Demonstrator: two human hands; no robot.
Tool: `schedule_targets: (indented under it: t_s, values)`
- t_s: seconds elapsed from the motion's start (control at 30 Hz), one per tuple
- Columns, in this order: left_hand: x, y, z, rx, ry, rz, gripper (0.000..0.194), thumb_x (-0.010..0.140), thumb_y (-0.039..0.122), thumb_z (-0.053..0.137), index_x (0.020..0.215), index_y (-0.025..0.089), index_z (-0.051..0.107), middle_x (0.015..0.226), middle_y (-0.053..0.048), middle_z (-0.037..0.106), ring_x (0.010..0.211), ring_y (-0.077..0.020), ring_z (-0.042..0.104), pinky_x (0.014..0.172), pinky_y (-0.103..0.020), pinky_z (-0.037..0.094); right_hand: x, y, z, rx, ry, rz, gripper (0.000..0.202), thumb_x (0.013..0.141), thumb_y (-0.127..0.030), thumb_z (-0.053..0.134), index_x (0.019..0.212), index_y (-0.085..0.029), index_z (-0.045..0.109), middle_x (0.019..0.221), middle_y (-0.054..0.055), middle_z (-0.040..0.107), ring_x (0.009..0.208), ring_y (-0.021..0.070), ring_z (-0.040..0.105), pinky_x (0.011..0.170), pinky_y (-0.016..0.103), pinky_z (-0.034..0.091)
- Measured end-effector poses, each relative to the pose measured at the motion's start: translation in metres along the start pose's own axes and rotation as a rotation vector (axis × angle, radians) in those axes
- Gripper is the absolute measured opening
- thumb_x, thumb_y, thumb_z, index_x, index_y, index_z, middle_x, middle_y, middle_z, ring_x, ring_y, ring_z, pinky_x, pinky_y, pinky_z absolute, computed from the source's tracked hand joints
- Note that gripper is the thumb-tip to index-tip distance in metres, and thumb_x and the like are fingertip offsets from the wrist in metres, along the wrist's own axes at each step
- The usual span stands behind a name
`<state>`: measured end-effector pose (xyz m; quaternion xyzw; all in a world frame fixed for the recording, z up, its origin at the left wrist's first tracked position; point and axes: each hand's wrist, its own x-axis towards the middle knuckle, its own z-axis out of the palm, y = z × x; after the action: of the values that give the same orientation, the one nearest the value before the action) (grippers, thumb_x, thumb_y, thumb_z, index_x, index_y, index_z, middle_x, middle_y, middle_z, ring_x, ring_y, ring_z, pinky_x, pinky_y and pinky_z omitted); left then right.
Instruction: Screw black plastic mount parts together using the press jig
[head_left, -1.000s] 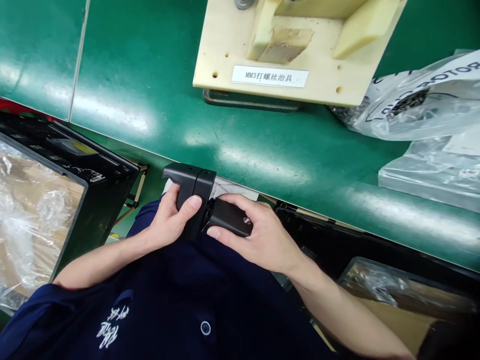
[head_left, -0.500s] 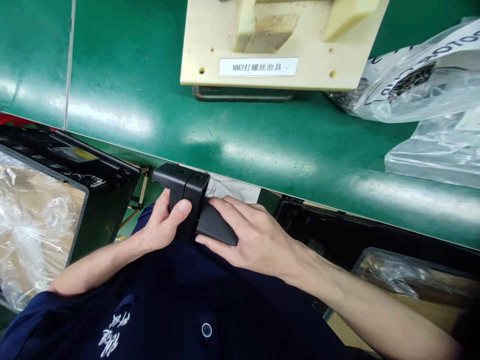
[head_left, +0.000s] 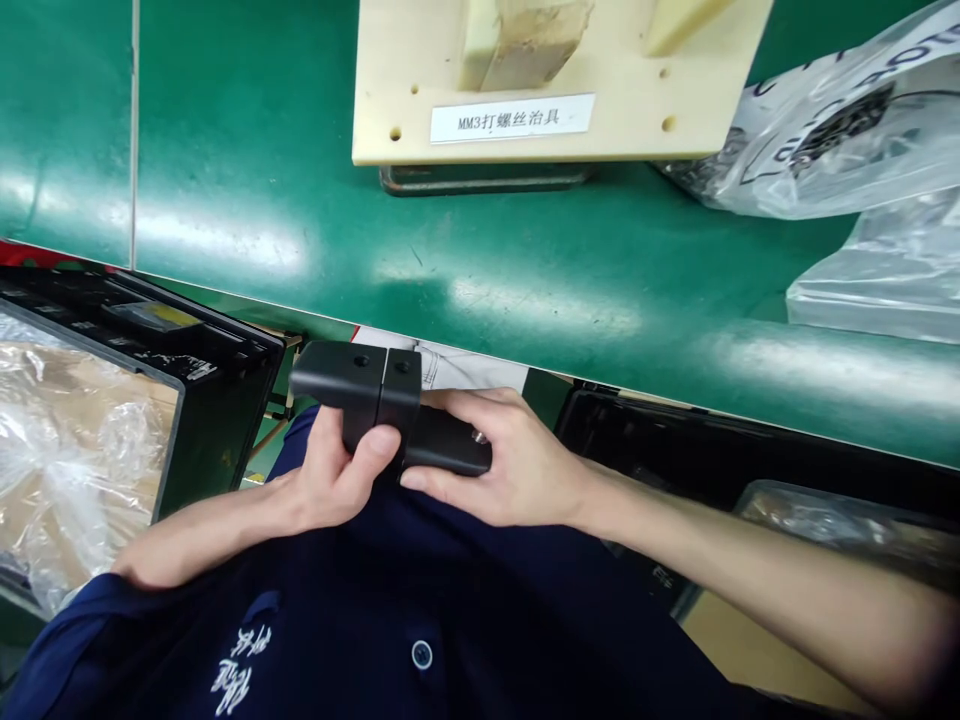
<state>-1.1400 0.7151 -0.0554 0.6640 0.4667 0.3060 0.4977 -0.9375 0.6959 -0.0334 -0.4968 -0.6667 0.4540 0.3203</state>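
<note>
A black part [head_left: 337,378] with a seam across it and two round holes in its top face is held in front of my body, near the bench edge. My left hand [head_left: 341,470] is closed round its lower left portion, the thumb lying by the seam. My right hand [head_left: 517,460] grips the right-hand section [head_left: 446,442] between thumb and fingers. A small shiny metal piece [head_left: 478,437] shows beside my right fingers. The undersides of the part and some fingertips are hidden.
On the green bench [head_left: 300,230] sits a cream fixture board [head_left: 630,125] with a printed label [head_left: 512,119]. Plastic bags [head_left: 847,150] lie at the right. Below the bench edge are a black crate [head_left: 217,420] at left and another [head_left: 675,420] at right.
The black part has turned slightly, so its two holes show more clearly, and it sits a little lower. My right hand has shifted its grip, and the metal piece now shows.
</note>
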Motion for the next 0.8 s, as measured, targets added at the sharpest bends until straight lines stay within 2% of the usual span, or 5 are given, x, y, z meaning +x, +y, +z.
schedule_targets:
  t_s: [0.13,0.3,0.4,0.63,0.8]
  values:
    - [0.004,-0.004,-0.002,0.036,0.009,0.107,0.029,0.088,0.048,0.058,0.089,0.019,0.059,0.072,0.0,0.053,0.064,-0.0134,0.051,0.069,-0.029,0.052,-0.001,-0.003,0.006,0.21,0.048,0.191,0.034,0.075,-0.037,0.075,0.099,-0.015,0.063,0.08,0.001,0.069,0.068,0.0131,0.063,0.063,0.026,0.052]
    - [0.025,-0.008,0.009,-0.03,-0.052,-0.057,0.038,0.093,0.052,0.047,0.102,0.018,0.062,0.084,-0.005,0.062,0.083,-0.0191,0.061,0.083,-0.033,0.053,0.005,0.002,0.002,0.241,0.023,0.316,0.028,0.077,-0.035,0.072,0.094,-0.015,0.065,0.081,0.002,0.068,0.069,0.013,0.062,0.061,0.025,0.052]
    - [0.035,-0.006,0.011,-0.093,-0.099,-0.129,0.046,0.095,0.055,0.038,0.109,0.019,0.064,0.097,-0.008,0.067,0.1,-0.0224,0.063,0.093,-0.035,0.051,0.008,0.002,-0.004,0.217,0.036,0.336,0.031,0.077,-0.036,0.071,0.097,-0.015,0.064,0.083,0.002,0.068,0.069,0.0135,0.062,0.061,0.026,0.052]
    - [0.04,-0.006,0.009,-0.181,-0.1,-0.198,0.052,0.09,0.063,0.046,0.109,0.019,0.065,0.104,-0.01,0.069,0.101,-0.025,0.064,0.092,-0.039,0.053,0.007,-0.005,-0.006,0.168,0.083,0.369,0.031,0.075,-0.036,0.072,0.096,-0.014,0.065,0.081,0.002,0.068,0.067,0.0131,0.062,0.061,0.026,0.051]
    - [0.046,-0.007,0.005,-0.289,-0.185,-0.18,0.05,0.09,0.06,0.048,0.113,0.019,0.065,0.108,-0.009,0.069,0.106,-0.0247,0.062,0.096,-0.04,0.051,0.005,-0.006,-0.011,0.073,0.117,0.289,0.033,0.077,-0.038,0.07,0.099,-0.014,0.064,0.084,0.003,0.069,0.07,0.0145,0.064,0.062,0.027,0.053]
